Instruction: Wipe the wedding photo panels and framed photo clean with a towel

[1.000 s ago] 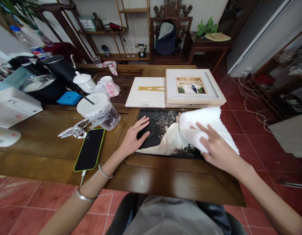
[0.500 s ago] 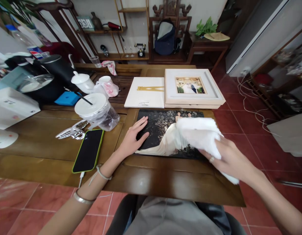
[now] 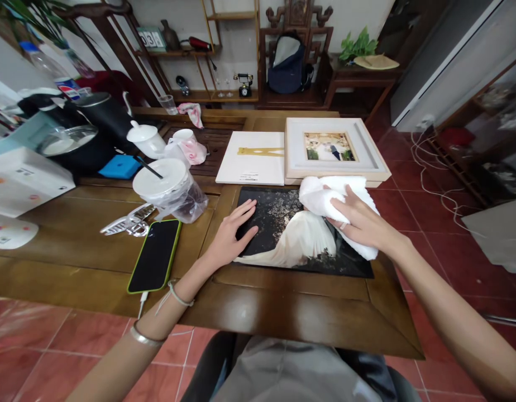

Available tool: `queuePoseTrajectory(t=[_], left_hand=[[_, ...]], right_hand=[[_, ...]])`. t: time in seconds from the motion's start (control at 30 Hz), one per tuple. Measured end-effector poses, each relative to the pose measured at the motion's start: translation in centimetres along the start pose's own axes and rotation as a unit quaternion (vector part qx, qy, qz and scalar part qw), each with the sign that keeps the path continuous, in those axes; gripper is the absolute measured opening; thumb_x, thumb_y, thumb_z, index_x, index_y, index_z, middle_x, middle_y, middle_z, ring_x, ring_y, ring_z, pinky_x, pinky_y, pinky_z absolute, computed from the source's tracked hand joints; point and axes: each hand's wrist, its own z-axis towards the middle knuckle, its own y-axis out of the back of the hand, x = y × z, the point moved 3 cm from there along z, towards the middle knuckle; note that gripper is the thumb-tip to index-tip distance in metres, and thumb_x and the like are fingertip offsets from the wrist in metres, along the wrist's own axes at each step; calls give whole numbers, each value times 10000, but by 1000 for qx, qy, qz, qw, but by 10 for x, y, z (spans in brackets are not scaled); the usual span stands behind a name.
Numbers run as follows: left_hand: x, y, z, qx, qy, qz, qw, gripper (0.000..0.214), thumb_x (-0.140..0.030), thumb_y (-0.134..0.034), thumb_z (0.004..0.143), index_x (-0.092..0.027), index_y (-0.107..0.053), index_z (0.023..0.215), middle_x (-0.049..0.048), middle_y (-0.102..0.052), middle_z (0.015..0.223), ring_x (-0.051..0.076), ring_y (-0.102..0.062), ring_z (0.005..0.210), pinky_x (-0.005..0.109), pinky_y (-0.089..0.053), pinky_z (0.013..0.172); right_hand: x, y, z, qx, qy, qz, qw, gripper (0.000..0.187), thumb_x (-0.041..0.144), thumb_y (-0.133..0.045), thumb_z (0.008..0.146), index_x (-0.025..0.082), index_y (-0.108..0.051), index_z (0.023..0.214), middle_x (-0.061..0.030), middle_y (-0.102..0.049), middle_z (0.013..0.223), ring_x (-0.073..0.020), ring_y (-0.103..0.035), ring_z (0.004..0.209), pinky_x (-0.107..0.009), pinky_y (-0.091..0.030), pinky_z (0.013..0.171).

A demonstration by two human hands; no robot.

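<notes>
White fluffy cloth (image 3: 319, 198) is held by the half-curled right hand (image 3: 361, 220) over the right end of a dark rectangular photo panel (image 3: 283, 231), laid lengthwise left-to-right mid-frame, the spread, empty left hand (image 3: 230, 237) rested at its left.

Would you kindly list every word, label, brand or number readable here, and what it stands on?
"03", then an unclear character: white-and-green display block on the back shelf.
Bottle label: wording too blurred.
White booklet: fine print, too small.
White box: small print, unreadable.
Rounded white item: dark mark, unreadable.
Dark photo panel: no readable text.
</notes>
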Motion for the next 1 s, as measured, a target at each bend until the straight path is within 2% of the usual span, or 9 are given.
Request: queuePoseTrajectory(t=[0.1, 0.17, 0.3, 0.4, 0.47, 0.67, 0.8, 0.87, 1.0], left_hand=[[-1, 0, 0, -4, 1, 2, 1000, 449, -285, -536, 911, -212, -500, 1352, 98, -479, 1440, 235, -380, 1380, 499, -315, 1136], [-1, 0, 0, -3, 2, 4, 1000, 450, -285, -535, 911, -208, -499, 1353, 99, -479, 1441, 234, -378, 1381, 495, -313, 1138], [0, -1, 0, -3, 4, 5, 1000, 450, -291, -532, 913, -208, -498, 1355, 100, -469, 1448, 235, -372, 1385, 494, -313, 1137], [0, -2, -1, 0, 5, 11, 1000, 452, -295, -522, 918, -218, -488, 1363, 100, -461, 1455, 241, -368, 1387, 503, -314, 1132], [-1, -2, 0, 5, 6, 16, 1000, 453, -300, -512, 922, -225, -481, 1368, 100, -459, 1456, 245, -362, 1390, 510, -311, 1130], [-2, -1, 0, 13, -3, 16, 1000, 452, -312, -493, 933, -245, -468, 1379, 95, -454, 1462, 253, -351, 1395, 515, -304, 1131], [-2, 0, 0, 16, -12, 14, 1000, 451, -302, -492, 933, -231, -470, 1377, 106, -461, 1454, 251, -354, 1393, 508, -307, 1129], [-2, 0, 0, 15, -14, 13, 1000, 451, -296, -496, 931, -224, -473, 1375, 112, -462, 1453, 251, -357, 1391, 508, -307, 1129], [-3, 0, 1, 18, -9, 17, 1000, 449, -288, -492, 933, -221, -469, 1376, 107, -460, 1456, 247, -354, 1393, 509, -307, 1129]], right_hand=[[11, 2, -14, 3, -4, 8, 1000, 161, 201, -420, 868, 216, -504, 1004, -142, -509, 1372, -347, -409, 1328, -576, -370, 1060], [27, 4, -27, 17, 15, 13, 1000, 199, 142, -452, 808, 211, -504, 988, -139, -421, 1456, -347, -360, 1360, -592, -363, 1067], [70, 8, -59, 40, 87, 39, 995, 267, 72, -521, 641, 216, -504, 866, -126, -355, 1505, -343, -211, 1426, -607, -237, 1150], [97, 10, -77, 57, 130, 54, 988, 261, 79, -543, 587, 237, -502, 790, -106, -392, 1486, -350, -235, 1416, -586, -141, 1196], [104, 10, -80, 71, 139, 58, 986, 250, 77, -546, 581, 245, -503, 761, -93, -393, 1487, -355, -270, 1402, -571, -136, 1207], [72, 16, -53, 28, 73, 41, 996, 134, 132, -568, 724, 235, -484, 742, -128, -398, 1482, -344, -281, 1396, -547, -333, 1138], [43, 17, -17, 17, 70, 15, 997, 142, 101, -561, 727, 194, -519, 825, -193, -344, 1499, -361, -257, 1403, -593, -258, 1138], [33, 13, 0, 20, 79, -1, 997, 183, 84, -550, 716, 173, -542, 876, -223, -385, 1466, -353, -242, 1411, -598, -230, 1138], [22, -1, 23, 15, 89, -11, 996, 242, 87, -528, 718, 166, -584, 939, -181, -464, 1424, -349, -191, 1427, -646, -191, 1114]])
